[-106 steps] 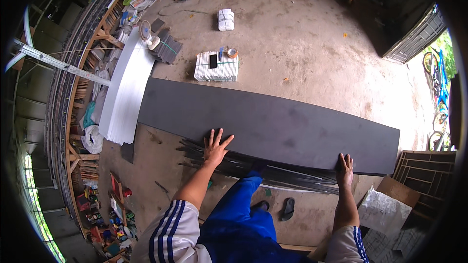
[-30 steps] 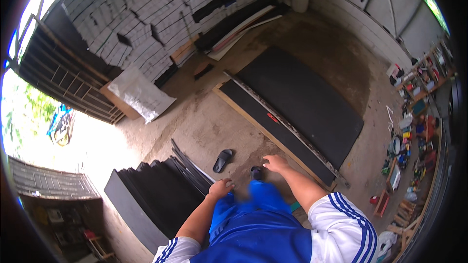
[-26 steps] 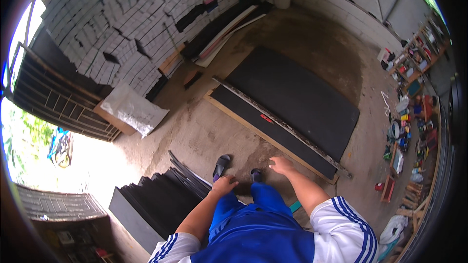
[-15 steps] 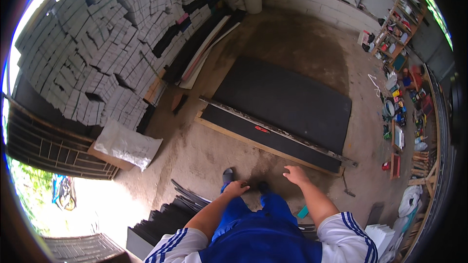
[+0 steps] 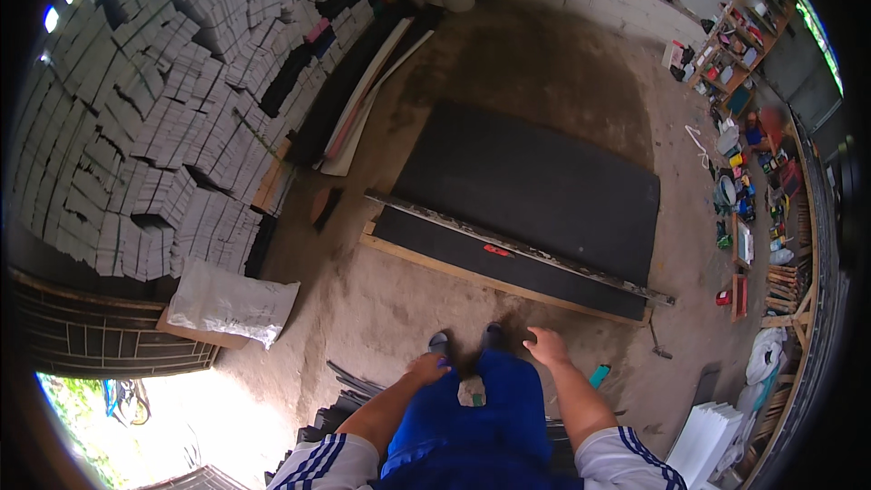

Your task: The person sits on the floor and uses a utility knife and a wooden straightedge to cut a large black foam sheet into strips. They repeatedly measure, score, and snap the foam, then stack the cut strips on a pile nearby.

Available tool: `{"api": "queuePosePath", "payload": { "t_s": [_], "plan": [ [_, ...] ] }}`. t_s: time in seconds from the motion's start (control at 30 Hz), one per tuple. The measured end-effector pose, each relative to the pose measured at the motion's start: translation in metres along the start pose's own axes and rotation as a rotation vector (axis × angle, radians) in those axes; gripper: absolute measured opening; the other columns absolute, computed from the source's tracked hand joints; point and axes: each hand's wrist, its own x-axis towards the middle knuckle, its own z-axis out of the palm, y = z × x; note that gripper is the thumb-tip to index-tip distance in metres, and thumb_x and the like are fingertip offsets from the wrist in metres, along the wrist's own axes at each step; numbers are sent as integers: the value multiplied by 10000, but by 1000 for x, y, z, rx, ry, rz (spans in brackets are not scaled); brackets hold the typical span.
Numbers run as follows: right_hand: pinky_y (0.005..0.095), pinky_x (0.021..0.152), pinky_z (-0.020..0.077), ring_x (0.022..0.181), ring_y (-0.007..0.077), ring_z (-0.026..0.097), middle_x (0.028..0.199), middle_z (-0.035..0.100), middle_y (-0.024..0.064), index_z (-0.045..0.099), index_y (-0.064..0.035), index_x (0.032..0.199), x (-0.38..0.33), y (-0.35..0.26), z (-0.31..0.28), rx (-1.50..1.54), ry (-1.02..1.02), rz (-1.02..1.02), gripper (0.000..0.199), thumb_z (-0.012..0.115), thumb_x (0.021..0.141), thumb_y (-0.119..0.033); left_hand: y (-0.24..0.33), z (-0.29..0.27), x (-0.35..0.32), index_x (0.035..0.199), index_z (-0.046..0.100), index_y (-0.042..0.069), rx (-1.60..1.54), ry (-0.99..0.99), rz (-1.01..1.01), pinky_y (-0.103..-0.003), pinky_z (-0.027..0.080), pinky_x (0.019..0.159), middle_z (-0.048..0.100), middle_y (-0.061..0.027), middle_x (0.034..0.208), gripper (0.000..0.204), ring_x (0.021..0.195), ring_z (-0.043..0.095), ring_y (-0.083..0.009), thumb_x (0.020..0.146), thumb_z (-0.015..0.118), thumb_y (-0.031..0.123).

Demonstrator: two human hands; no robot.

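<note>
My left hand [image 5: 427,367] hangs in front of my left thigh, holding nothing, its fingers loosely stretched. My right hand [image 5: 546,346] is held out ahead of my right leg with thumb and fingers apart, also with nothing in it. Beyond both hands, a large black sheet [image 5: 535,177] lies on a wood-edged base [image 5: 508,283] on the floor. A long, worn metal straightedge [image 5: 535,249] crosses the sheet near its front side. On the strip before the straightedge rests a small red tool [image 5: 497,250], perhaps a cutter. Neither hand touches these things.
At left rise stacked white-grey blocks [image 5: 163,136], with a white sack [image 5: 231,302] before them. A hammer-like tool [image 5: 661,342] and a teal piece [image 5: 600,375] lie to my right. Dark strips [image 5: 352,379] are near my left arm. Clutter and a shelf [image 5: 739,41] line the right side.
My feet have shifted and my legs stand differently. My left hand has drawn slightly left and down; the right is a little lower. The straightedge and red tool stay on the sheet.
</note>
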Motion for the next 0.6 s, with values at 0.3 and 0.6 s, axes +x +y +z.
{"api": "queuePosePath", "payload": {
  "t_s": [0.3, 0.6],
  "plan": [
    [496, 1123, 511, 1359, 393, 604, 1528, 584, 185, 629, -179, 1483, 181, 19, 37, 95, 55, -51, 607, 776, 937, -399, 19, -8, 141, 1666, 354, 378, 166, -31, -64, -619, 417, 1203, 256, -214, 1746, 1005, 1575, 316, -468, 820, 875, 529],
    [504, 1067, 568, 1339, 396, 628, 1638, 443, 169, 475, -269, 1597, 421, 117, 142, -34, 108, 85, 794, 845, 898, -341, -2, 36, 426, 1719, 197, 362, 463, -78, 19, -742, 245, 1242, 105, -221, 1789, 1233, 1638, 105, -494, 741, 924, 556]
  ]
}}
